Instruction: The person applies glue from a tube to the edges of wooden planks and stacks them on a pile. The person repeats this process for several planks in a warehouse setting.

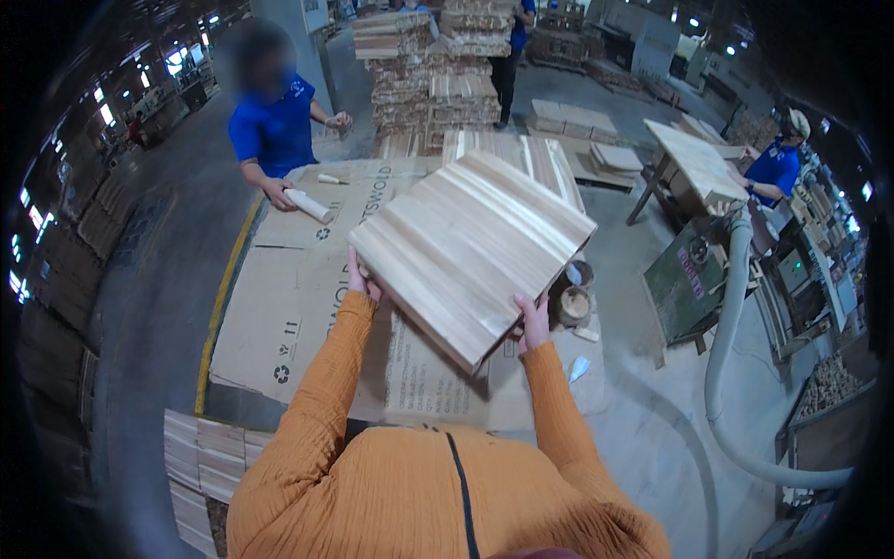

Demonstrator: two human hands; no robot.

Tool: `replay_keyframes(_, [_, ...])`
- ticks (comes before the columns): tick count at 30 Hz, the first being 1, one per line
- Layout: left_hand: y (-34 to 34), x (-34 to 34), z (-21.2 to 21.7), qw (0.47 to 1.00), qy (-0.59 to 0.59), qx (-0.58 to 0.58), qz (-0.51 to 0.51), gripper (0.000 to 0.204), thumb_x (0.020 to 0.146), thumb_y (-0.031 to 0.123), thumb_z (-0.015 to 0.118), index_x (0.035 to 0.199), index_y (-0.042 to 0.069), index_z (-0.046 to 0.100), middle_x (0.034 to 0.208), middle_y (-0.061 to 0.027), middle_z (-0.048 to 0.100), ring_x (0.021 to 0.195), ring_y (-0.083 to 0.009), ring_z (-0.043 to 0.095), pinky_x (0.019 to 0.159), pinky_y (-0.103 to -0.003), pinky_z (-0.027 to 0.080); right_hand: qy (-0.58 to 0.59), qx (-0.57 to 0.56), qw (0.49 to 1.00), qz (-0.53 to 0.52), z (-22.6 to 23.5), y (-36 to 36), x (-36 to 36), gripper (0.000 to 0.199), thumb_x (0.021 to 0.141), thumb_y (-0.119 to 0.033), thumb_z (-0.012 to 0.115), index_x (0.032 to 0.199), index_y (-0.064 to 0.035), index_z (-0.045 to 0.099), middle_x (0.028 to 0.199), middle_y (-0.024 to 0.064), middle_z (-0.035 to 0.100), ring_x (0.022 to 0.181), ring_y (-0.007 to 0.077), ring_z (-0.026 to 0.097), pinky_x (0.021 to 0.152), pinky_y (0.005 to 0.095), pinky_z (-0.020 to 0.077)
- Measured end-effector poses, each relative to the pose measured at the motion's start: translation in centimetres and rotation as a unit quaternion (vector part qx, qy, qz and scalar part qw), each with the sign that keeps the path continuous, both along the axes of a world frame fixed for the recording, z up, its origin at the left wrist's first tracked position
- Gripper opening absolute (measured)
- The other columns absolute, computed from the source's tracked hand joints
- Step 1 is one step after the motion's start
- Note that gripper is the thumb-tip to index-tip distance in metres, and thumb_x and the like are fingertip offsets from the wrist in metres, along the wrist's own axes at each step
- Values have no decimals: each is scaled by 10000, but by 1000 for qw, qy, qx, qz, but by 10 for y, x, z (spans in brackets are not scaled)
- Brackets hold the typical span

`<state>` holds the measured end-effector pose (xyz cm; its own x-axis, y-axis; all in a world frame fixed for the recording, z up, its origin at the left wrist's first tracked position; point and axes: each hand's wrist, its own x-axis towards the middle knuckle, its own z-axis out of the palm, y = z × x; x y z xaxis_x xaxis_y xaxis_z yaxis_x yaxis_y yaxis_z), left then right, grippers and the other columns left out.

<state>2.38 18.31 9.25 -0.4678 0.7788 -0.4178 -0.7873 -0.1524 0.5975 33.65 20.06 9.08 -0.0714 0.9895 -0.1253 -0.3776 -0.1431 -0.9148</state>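
A square wooden panel [475, 252] with light and brown stripes is held up, tilted, above a cardboard-covered table [279, 279]. My left hand [363, 278] grips its left edge, fingers curled underneath. On the right edge, near the close corner, my right hand [533, 321] is closed with the thumb on the top face. Just right of that hand stand two small round containers [575, 306], one holding something brownish. A small white scraper-like piece [579, 369] lies on the table nearer to me.
Another striped panel [559, 170] lies beyond mine. Across the table's left side, a person in blue [275, 130] holds a white cylinder [309, 206]. Tall stacks of boards [400, 93] stand behind. At right are a green machine [689, 279], a grey hose [722, 373] and another worker [778, 168].
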Motion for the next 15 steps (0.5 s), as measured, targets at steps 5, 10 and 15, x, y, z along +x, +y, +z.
replay_keyframes(5, [-37,-19,-23,998,3,48,-33,860,705,616,600,1333,97,323,1285,-199,358,1169,-334,395,958,-474,376,-6,-37,998,44,-3,-33,6,932,709,-239,661,1418,-74,77,1369,170,287,1232,291,329,984,393,307])
replay_keyframes(10, [-126,-2,-28,999,32,18,-16,777,767,571,568,1321,94,307,1176,-161,444,1093,-302,464,892,-447,435,21,-17,997,74,-47,-66,30,823,729,-211,629,1398,-64,173,1312,158,361,1148,249,414,934,364,366])
replay_keyframes(15, [-256,-24,-60,975,157,-148,-60,619,819,562,509,1285,193,339,977,-35,550,720,-124,558,558,-279,502,-1,-64,989,135,-39,-120,17,633,756,-211,593,1298,2,345,1209,121,476,1093,217,459,918,338,382])
